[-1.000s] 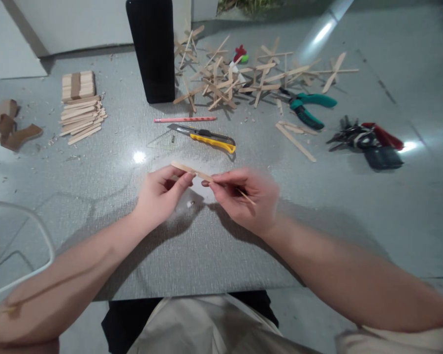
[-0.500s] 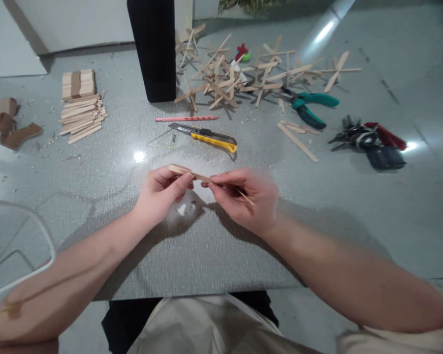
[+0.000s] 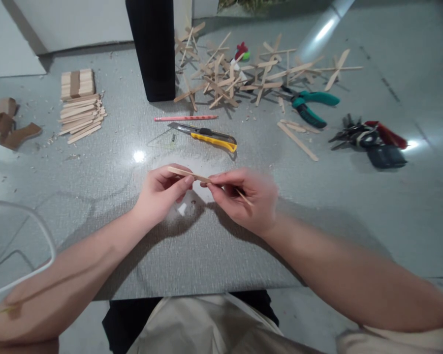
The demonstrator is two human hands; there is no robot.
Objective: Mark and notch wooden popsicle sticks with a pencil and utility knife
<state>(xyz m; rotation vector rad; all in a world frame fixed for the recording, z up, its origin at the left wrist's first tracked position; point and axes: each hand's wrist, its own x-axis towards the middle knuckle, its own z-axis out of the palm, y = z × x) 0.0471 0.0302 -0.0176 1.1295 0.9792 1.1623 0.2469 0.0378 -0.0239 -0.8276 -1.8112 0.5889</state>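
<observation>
Close above the table's near part, a wooden craft stick (image 3: 180, 172) spans both hands. My left hand (image 3: 166, 189) is closed on its left part, thumb on top. Pinched fingers of my right hand (image 3: 243, 194) grip it farther right; that hand is somewhat blurred. A thin wooden end (image 3: 244, 197) pokes out past the right fingers; whether it belongs to the same stick is hidden. Beyond the hands lies a yellow utility knife (image 3: 210, 139), its blade pointing left, with a pink pencil (image 3: 186, 118) behind it.
Crossed stick assemblies (image 3: 223, 81) crowd the back, beside a tall black object (image 3: 153, 54). Teal-handled pliers (image 3: 310, 108) and a bunch of keys (image 3: 367, 137) lie right. Loose craft sticks (image 3: 81, 118) and a banded bundle (image 3: 77, 83) sit left. A white cable (image 3: 40, 221) loops at the left edge.
Almost nothing differs. Both hands keep their hold on the craft stick, which has shifted very slightly left.
</observation>
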